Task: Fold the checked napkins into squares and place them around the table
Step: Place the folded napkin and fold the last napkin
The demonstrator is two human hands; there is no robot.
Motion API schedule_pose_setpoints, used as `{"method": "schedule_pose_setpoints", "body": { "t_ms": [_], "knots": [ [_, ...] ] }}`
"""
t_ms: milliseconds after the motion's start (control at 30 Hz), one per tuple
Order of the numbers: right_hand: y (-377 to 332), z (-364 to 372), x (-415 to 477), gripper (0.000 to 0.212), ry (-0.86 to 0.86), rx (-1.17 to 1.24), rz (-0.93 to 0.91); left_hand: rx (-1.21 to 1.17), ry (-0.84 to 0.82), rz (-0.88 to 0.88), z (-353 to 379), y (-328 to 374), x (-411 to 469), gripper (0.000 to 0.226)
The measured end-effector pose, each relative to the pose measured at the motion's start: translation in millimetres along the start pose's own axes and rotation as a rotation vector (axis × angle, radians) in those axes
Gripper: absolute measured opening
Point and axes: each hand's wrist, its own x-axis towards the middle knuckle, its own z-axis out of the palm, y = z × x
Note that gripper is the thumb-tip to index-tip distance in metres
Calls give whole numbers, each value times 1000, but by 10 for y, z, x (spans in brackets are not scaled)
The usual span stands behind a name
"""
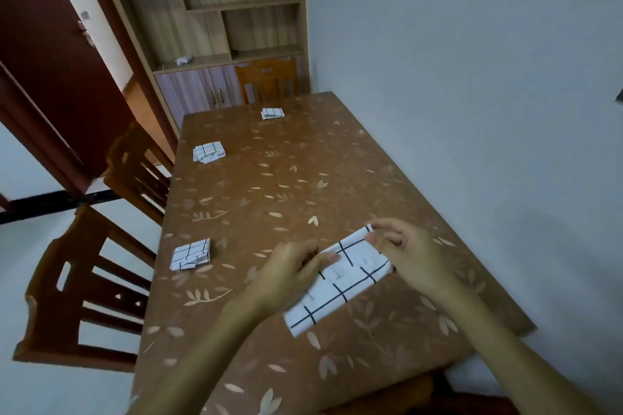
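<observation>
Forearms extended, left grip (293, 274) and right grip (408, 253) each pinch the napkin (340, 290).

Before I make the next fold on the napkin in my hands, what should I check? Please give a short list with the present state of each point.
1. Long napkin lies on the table, none of it over the edge: ok.
2. Right hand pinches its far end: ok.
3. Left hand holds it near the middle: ok.
4. Long edges aligned: cannot tell, the hands cover part.
5. Already square: not ok, at least one more fold seems needed.
6. Others placed: near folded napkin, middle folded napkin, far folded napkin: ok.
</observation>
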Motion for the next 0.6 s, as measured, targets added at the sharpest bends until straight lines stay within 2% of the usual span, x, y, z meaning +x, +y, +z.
{"method": "schedule_pose_setpoints", "body": {
  "t_ms": [100, 200, 267, 367, 467, 533, 600],
  "knots": [
    [263, -39, 136, 10, 5, -35, 63, -39, -97, -83, 254, -51, 32, 50],
    [421, -56, 293, 6, -41, -6, 108, -188, -212, -198, 450, -89, 97, 49],
    [462, -68, 386, 5, -43, 23, 111, -299, -229, -281, 521, -113, 176, 43],
    [532, -131, 531, 20, -5, 94, 215, -428, -141, -406, 561, -59, 314, 44],
    [645, -158, 601, 46, -185, 305, 431, -525, 31, -502, 625, -41, 439, 36],
    [702, -113, 571, 39, -356, 371, 483, -565, 119, -551, 714, -46, 498, 40],
    [782, -74, 557, 27, -429, 274, 439, -588, 142, -592, 818, -50, 536, 39]
  ]
}}
